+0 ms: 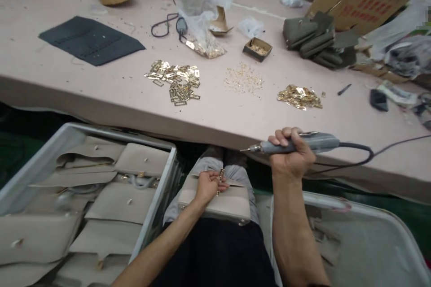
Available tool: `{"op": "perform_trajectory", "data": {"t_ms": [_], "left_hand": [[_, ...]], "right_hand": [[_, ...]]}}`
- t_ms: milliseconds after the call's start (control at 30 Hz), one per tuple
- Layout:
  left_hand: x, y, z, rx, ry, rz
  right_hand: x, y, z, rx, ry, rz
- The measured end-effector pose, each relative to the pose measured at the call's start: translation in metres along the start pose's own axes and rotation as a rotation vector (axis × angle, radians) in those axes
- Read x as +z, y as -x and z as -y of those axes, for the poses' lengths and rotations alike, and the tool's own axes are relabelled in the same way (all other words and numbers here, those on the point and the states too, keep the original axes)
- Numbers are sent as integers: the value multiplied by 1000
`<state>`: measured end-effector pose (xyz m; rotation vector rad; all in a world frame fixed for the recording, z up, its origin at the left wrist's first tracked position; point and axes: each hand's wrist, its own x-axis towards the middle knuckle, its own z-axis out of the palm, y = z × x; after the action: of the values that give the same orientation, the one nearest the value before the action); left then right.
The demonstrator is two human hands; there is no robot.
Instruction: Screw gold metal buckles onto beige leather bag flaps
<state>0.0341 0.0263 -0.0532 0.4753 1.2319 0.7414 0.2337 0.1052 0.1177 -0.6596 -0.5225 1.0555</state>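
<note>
A beige handbag (218, 208) rests across my lap. My left hand (209, 186) lies over its upper edge, fingers closed round a small gold rectangular buckle (221, 174) that pokes up past the fingertips. Whether the buckle is fixed to the bag, I cannot tell. To the right and higher, my right hand (292, 152) is wrapped round a grey electric screwdriver (314, 142). Its thin bit points left, beyond the bag's upper right corner and apart from it. A dark cord runs off from the tool's rear end to the right.
Gold rectangular frames (177, 78), tiny screws (244, 80) and gold plates (299, 97) lie heaped on the table (111, 87). A grey crate (171, 154) of beige bags stands left; another bin (377, 215) is at right. Dark bag pieces (313, 38) sit behind.
</note>
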Motion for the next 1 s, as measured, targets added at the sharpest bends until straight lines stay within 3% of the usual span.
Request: {"op": "perform_trajectory", "data": {"t_ms": [133,300,1000], "left_hand": [[-1,-1,3,-20,23,12],[-1,1,0,-29,39,11],[0,4,-1,-2,27,-8]], "right_hand": [[-5,55,-36,48,135,-9],[-21,87,-70,43,228,-36],[-27,104,-101,-15,376,21]]}}
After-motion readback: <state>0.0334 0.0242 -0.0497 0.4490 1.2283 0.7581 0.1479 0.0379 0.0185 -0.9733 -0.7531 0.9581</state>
